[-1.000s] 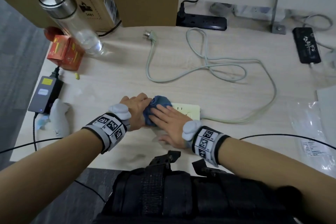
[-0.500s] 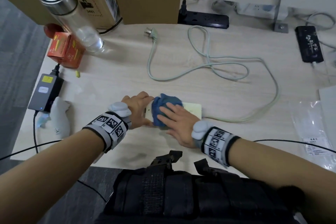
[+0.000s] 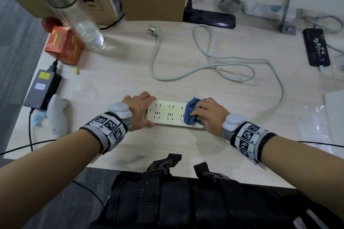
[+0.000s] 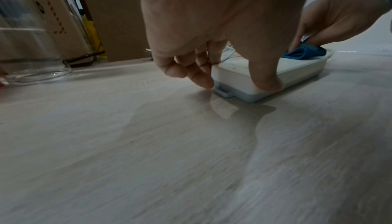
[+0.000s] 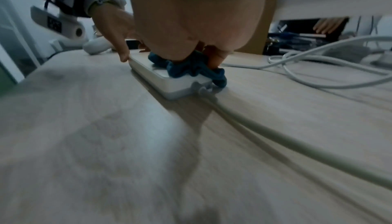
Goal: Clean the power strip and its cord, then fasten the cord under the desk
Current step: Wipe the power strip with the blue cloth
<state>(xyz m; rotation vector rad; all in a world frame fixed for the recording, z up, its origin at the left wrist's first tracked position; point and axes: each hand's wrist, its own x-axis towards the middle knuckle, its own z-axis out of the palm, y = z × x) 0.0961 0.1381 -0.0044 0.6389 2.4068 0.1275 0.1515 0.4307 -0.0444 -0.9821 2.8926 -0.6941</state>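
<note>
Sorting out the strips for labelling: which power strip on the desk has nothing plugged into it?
The white strip between the hands: its visible sockets are bare, and its own plug lies loose. The black strip at the back holds a plug.

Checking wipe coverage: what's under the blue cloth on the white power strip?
The crumpled blue cloth covers the cord end of the flat white power strip, pressed by the right hand. Sockets beneath it are hidden; the rest show.

Right hand (image 5: 191, 26) pressing bunched blue cloth (image 5: 191, 70) onto cord end of white power strip (image 5: 169, 83); left hand (image 5: 114, 26) gripping far end; grey cord (image 5: 297, 137) trailing across desk (image 5: 106, 143)
</note>
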